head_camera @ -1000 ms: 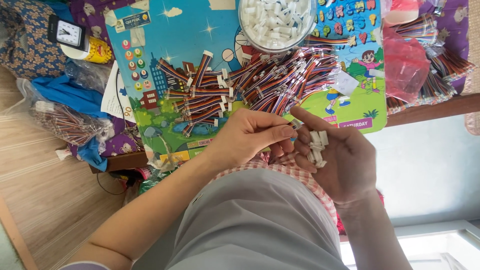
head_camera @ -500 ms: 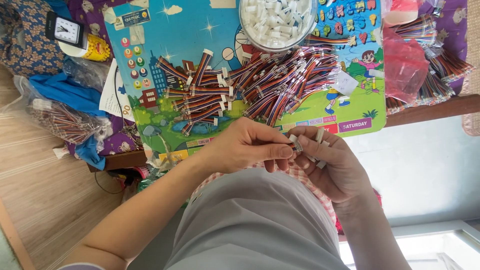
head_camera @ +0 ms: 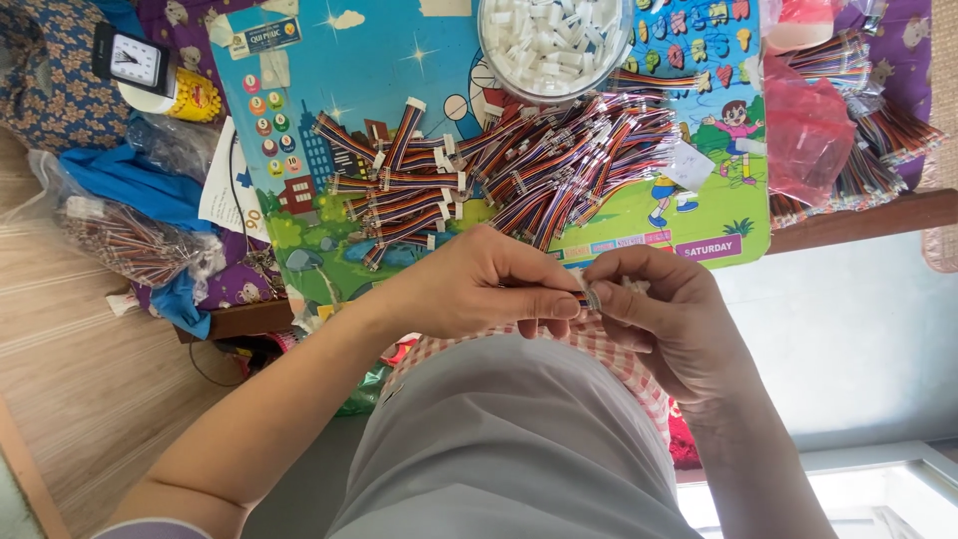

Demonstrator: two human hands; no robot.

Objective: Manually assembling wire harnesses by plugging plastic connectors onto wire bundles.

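My left hand (head_camera: 479, 289) and my right hand (head_camera: 664, 319) meet above my lap, fingertips pinched together on a short multicoloured ribbon cable with a small white connector (head_camera: 589, 297). Most of that cable is hidden between the fingers. Just beyond the hands, a pile of similar striped ribbon cables (head_camera: 499, 180) lies spread on a colourful cartoon-printed mat (head_camera: 299, 120). A clear round bowl of white plastic connectors (head_camera: 554, 40) stands at the mat's far edge.
A small clock (head_camera: 135, 62) sits at the far left beside a yellow cup. A clear bag of cables (head_camera: 130, 245) and blue cloth lie left of the mat. More cable bundles (head_camera: 868, 120) and a red plastic bag (head_camera: 813, 135) sit at the right. Wooden floor at left.
My right hand had several white connectors showing in its palm; it has since turned and closed toward my left hand, and both now pinch one cable end together.
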